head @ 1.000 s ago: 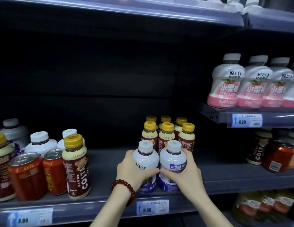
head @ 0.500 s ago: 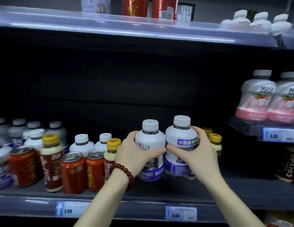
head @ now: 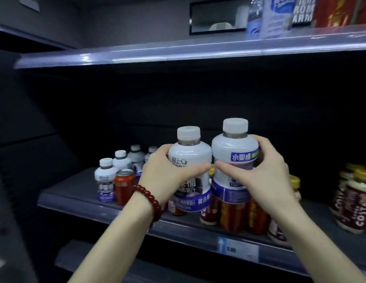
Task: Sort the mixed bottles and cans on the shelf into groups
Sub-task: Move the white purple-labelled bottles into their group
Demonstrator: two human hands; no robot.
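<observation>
I hold two white bottles with blue-purple labels side by side in the air above the shelf [head: 80,198]. My left hand [head: 163,176], with a red bead bracelet on its wrist, grips the left white bottle [head: 190,160]. My right hand [head: 266,176] grips the right white bottle [head: 233,152], which sits slightly higher. Behind and below them stand red cans [head: 233,215] and brown coffee bottles with yellow caps [head: 206,213], partly hidden by my hands. Further left, several matching white bottles [head: 105,180] stand with a red can [head: 124,185] among them.
A group of brown yellow-capped coffee bottles [head: 355,201] stands at the right edge. The upper shelf's lit front edge [head: 178,54] hangs overhead, with packages on it. A price tag [head: 237,250] marks the shelf front. Bare shelf floor lies left of the white bottles.
Both hands lifted the two white bottles off the shelf and carried them leftward. They now hang in front of the mixed cans and bottles. The view swung left and upward.
</observation>
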